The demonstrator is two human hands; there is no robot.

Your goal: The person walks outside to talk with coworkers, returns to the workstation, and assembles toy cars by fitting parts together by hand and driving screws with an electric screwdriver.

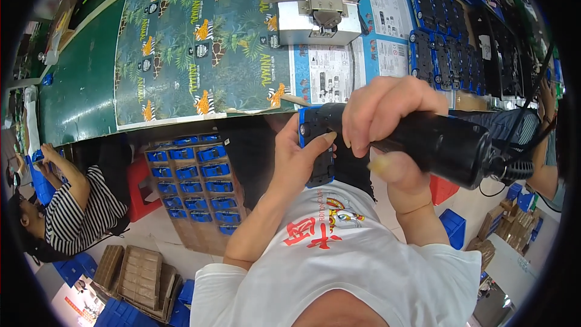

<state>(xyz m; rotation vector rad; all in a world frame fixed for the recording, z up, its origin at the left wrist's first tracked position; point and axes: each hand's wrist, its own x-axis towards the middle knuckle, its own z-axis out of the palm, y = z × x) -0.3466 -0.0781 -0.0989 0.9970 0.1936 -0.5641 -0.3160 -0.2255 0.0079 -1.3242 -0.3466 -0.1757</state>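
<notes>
My left hand [293, 160] is closed around a blue and black toy car [321, 174], thumb across its dark underside, just in front of the bench edge. In my right hand [396, 112] is a black electric screwdriver [451, 148], lying nearly level with its cord end to the right. Its nose reaches the upper part of the toy car; the bit and the exact contact point are hidden. On the bench beyond, a silver metal box [327, 15] carries a small bracketed mechanism on its front.
Printed sheets [200, 42] cover the green bench [78, 97]. Rows of blue and black toy cars [436, 42] lie at the far right. A cardboard tray of blue cars [193, 184] stands below left, near a red stool [142, 191]. People work at both sides.
</notes>
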